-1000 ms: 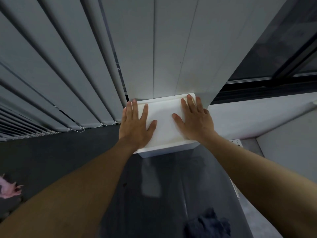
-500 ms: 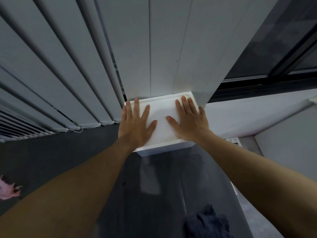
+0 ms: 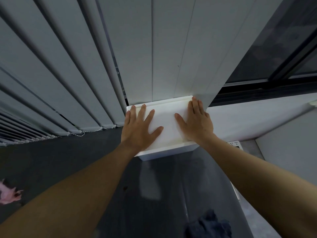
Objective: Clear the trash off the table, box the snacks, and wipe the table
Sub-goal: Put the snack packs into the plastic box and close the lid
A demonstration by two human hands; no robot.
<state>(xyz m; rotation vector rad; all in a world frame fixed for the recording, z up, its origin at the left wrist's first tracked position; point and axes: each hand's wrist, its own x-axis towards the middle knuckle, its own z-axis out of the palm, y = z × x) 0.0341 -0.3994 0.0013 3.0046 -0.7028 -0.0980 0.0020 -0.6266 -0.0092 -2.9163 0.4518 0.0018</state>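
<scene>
A white lidded box stands at the far end of the dark glossy table, its back edge against the white blinds. My left hand lies flat on the left half of the lid, fingers spread. On the right half my right hand presses flat, fingertips near the lid's far right corner. A crumpled dark blue cloth lies on the table near the bottom edge. What is inside the box is hidden.
Vertical white blinds hang behind and to the left of the table. A dark window and white sill are at the right. A pink crumpled thing lies on the dark floor at far left.
Both hands have stayed flat on the lid. My right hand has slid a little toward the lid's right edge. The box looks slightly closer to the blinds.
</scene>
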